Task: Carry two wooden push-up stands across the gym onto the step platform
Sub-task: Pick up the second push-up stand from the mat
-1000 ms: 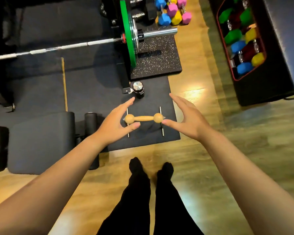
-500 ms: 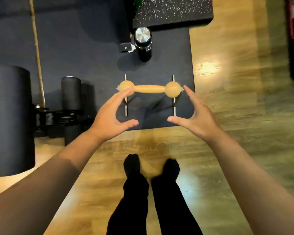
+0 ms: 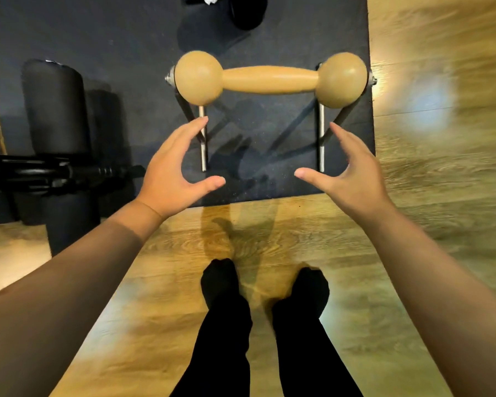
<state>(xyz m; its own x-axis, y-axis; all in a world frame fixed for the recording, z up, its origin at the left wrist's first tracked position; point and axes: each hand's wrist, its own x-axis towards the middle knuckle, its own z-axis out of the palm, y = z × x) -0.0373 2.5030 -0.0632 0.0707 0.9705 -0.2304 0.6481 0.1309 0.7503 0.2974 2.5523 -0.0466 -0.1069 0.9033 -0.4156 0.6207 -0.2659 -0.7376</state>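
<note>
Wooden push-up stand [image 3: 270,79] sits on the dark mat [image 3: 121,38]; both hands' fingers [image 3: 188,133] spread wide, empty, just short of it.

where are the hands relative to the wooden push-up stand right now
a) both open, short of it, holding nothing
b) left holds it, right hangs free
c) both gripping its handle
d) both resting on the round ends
a: the left hand and right hand are spread open, nearer the camera than the push-up stand, which stands on the dark mat ungripped.
</note>
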